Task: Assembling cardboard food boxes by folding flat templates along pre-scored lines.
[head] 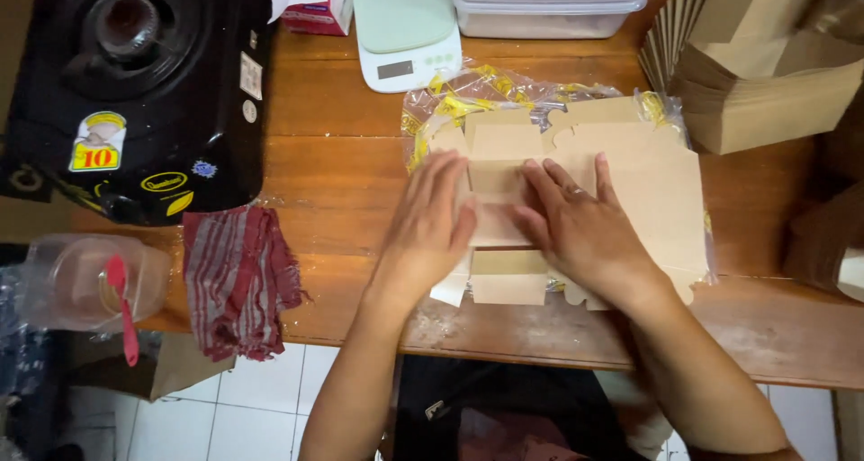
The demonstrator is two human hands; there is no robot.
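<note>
- We find the left hand (430,223) laid flat, fingers spread and palm down, pressing on the left part of a flat brown cardboard box blank (576,200).
- We find the right hand (580,232) likewise flat and open, fingers extended, pressing on the middle of the same blank; neither hand pinches anything.
- The blank lies unfolded near the front edge of the wooden table (342,173), resting on a clear plastic wrapper (504,92) with yellow print.
- Beyond the wrapper we note a pale green kitchen scale (405,29) and a clear lidded container (544,7).
- To the right stands a stack of brown cardboard blanks (756,74).
- To the left we record a black single-burner stove (135,92), a red striped cloth (238,277) hanging over the table edge, and a clear plastic tub (90,281) with a pink utensil.
</note>
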